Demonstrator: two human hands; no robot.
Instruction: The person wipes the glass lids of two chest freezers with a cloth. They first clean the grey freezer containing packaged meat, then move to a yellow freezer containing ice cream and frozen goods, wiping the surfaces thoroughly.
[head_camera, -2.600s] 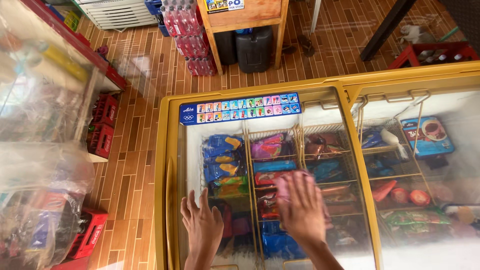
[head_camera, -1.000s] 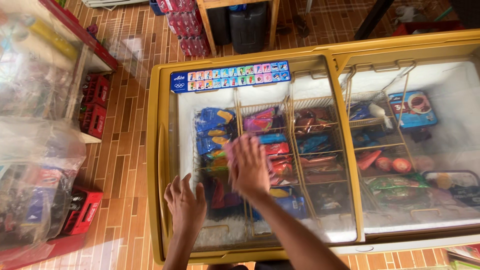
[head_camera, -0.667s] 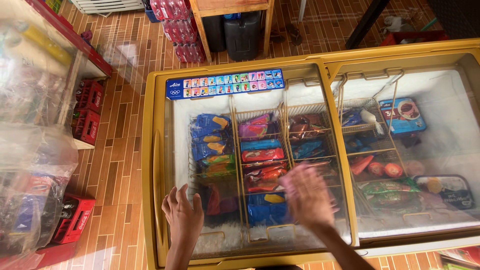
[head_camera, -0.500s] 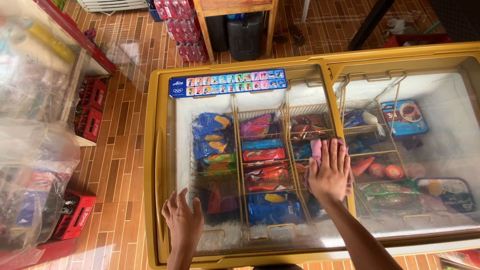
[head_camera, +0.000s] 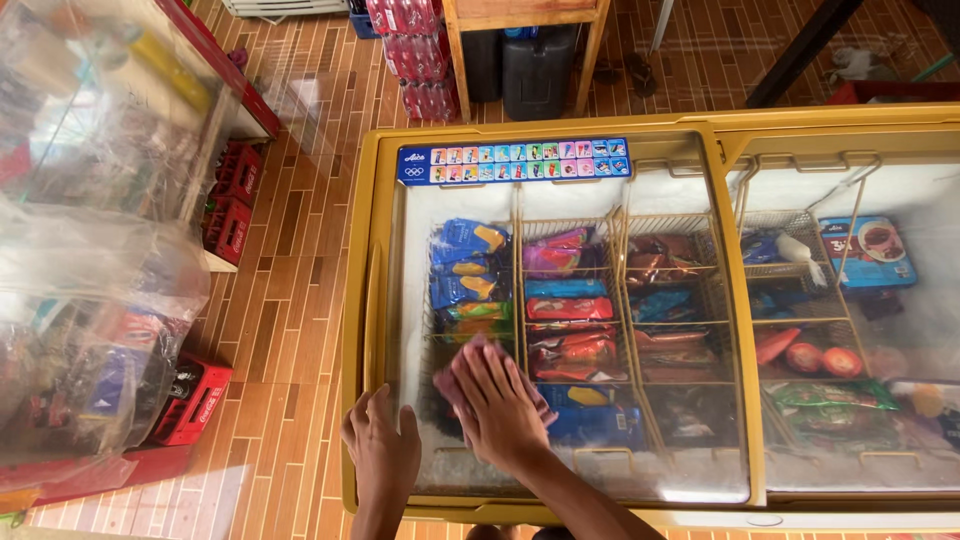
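A yellow-framed chest freezer (head_camera: 362, 300) with sliding glass lids (head_camera: 660, 195) fills the view. Wire baskets inside hold several wrapped ice creams (head_camera: 470, 262). My right hand (head_camera: 497, 405) presses a pink cloth (head_camera: 470, 352) flat on the left glass lid, near its front left part. My left hand (head_camera: 382, 457) rests with spread fingers on the freezer's front left corner, holding nothing. A blue tub (head_camera: 868, 252) lies under the right lid.
Red bottle crates (head_camera: 232, 205) stand on the brick-patterned floor at the left. Clear plastic bags of goods (head_camera: 85, 330) hang at the near left. A wooden stand with dark jerrycans (head_camera: 535, 70) and packs of bottles (head_camera: 415, 55) sits behind the freezer.
My right hand swept the cloth across the left lid, from the middle frame at the right back to the front left. The left hand stayed at the corner. The view shifted slightly.
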